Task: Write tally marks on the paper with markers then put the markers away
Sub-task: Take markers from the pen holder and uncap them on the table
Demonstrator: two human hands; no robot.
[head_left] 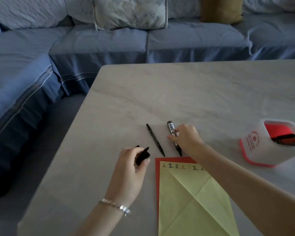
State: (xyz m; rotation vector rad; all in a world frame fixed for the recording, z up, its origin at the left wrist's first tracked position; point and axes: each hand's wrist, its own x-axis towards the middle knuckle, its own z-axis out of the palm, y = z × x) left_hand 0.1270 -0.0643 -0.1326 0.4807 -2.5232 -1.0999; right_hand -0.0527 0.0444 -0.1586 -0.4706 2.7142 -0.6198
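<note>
A yellow creased paper [191, 201] lies on a red sheet [157, 167] near the table's front, with a row of tally characters [182, 166] along its top. My left hand [131, 171] grips a black marker [142, 156] left of the paper. A thin black marker [155, 139] lies free on the table above the paper. My right hand [186, 138] pinches a thicker black marker [171, 129] lying just right of it. A white holder with a red rim [266, 150] stands at the right with markers [289, 140] inside.
The grey marble table [194, 92] has its left edge close to my left arm. A blue sofa [109, 41] with cushions wraps around the back and left. A bracelet [116, 206] is on my left wrist.
</note>
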